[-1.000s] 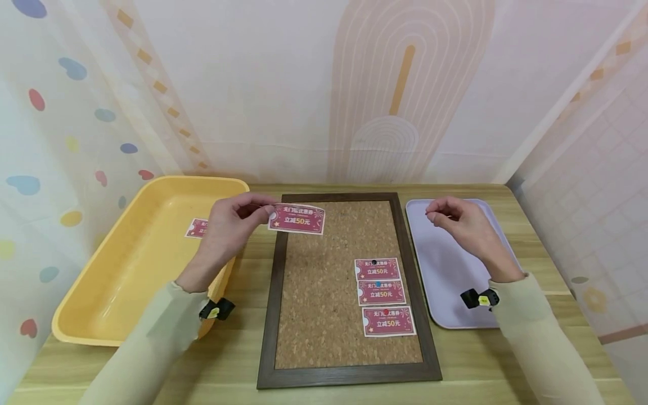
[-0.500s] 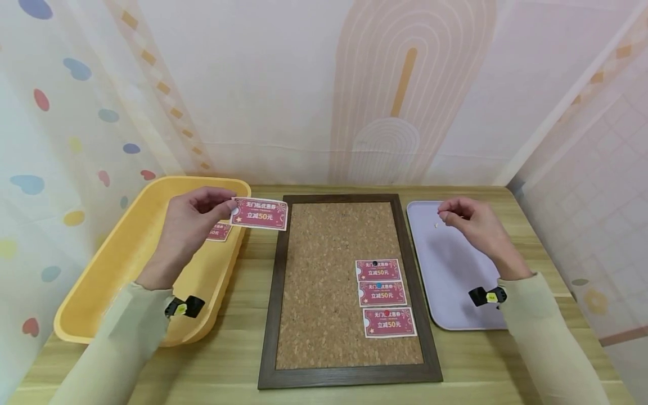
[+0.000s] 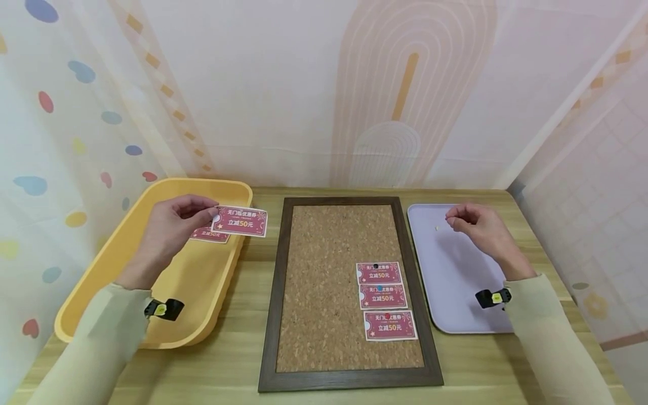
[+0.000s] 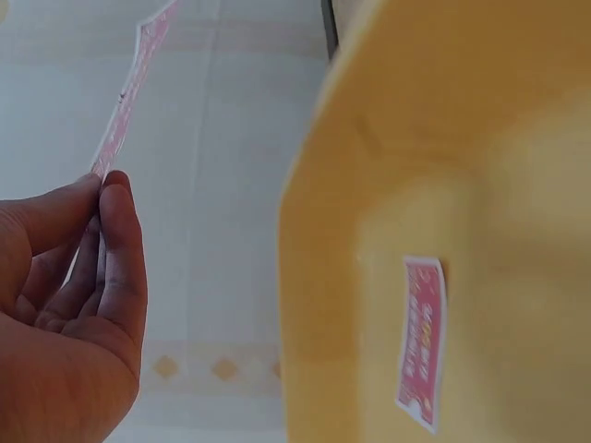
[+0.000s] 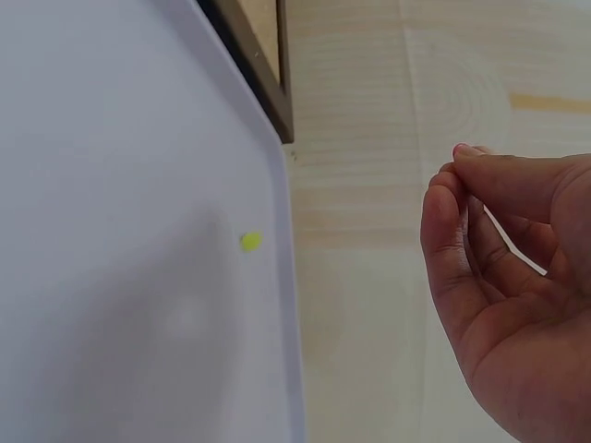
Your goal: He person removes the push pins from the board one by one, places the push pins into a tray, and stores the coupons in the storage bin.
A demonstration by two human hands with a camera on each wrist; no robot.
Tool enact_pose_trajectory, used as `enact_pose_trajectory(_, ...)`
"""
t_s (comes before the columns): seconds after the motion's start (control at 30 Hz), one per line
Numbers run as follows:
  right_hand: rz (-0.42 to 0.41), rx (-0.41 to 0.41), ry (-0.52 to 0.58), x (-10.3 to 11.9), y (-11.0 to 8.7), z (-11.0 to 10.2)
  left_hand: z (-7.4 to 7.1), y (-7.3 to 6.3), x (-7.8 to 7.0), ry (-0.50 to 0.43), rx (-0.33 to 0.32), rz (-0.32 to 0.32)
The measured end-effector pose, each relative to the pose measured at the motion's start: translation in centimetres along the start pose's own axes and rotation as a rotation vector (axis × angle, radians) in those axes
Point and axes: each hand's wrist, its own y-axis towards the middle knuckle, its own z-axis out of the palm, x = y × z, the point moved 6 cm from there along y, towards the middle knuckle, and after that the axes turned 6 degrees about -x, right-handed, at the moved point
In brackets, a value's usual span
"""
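My left hand (image 3: 164, 230) pinches a pink coupon (image 3: 240, 221) by its left end. It holds the coupon above the right side of a yellow bin (image 3: 194, 292); the left wrist view shows the coupon edge-on and slightly bent. Another pink coupon (image 4: 424, 343) lies in the bin. Over a pale purple tray (image 3: 430, 270), my right hand (image 3: 481, 233) pinches a small red pushpin (image 5: 460, 149), mostly hidden by the fingertips. A yellow pushpin (image 5: 250, 241) lies on the tray. Between the hands is a cork board (image 3: 324, 292) with three coupons (image 3: 383, 298) pinned at its lower right.
The board's dark wooden frame (image 3: 349, 381) lies flat on the wooden table (image 3: 233, 360), between bin and tray. A patterned curtain (image 3: 263, 101) stands behind the table and along both sides.
My left hand has moved left with its coupon, from over the board's upper left to over the bin. The right hand has shifted slightly right, still pinching, and the yellow pushpin has come into view.
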Motion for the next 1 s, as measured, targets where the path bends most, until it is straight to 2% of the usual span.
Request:
enact_pose_trajectory(0.17,0.015,0.032,-0.016,-0.9,0.0,0.1,-0.8,0.4,1.4,-0.012,0.033,-0.016)
enact_pose_trajectory(0.57,-0.033,0.150,0.053,-2.6,0.5,0.8,-2.3,1.2,5.3,-0.068,0.134,-0.076)
enact_pose_trajectory(0.83,-0.040,0.164,0.063,-3.2,1.0,1.3,-3.1,1.4,7.8,-0.120,0.196,-0.168)
enact_pose_trajectory(1.0,-0.020,0.157,0.034,-3.5,1.3,1.5,-3.4,1.5,8.8,-0.106,0.237,-0.199)
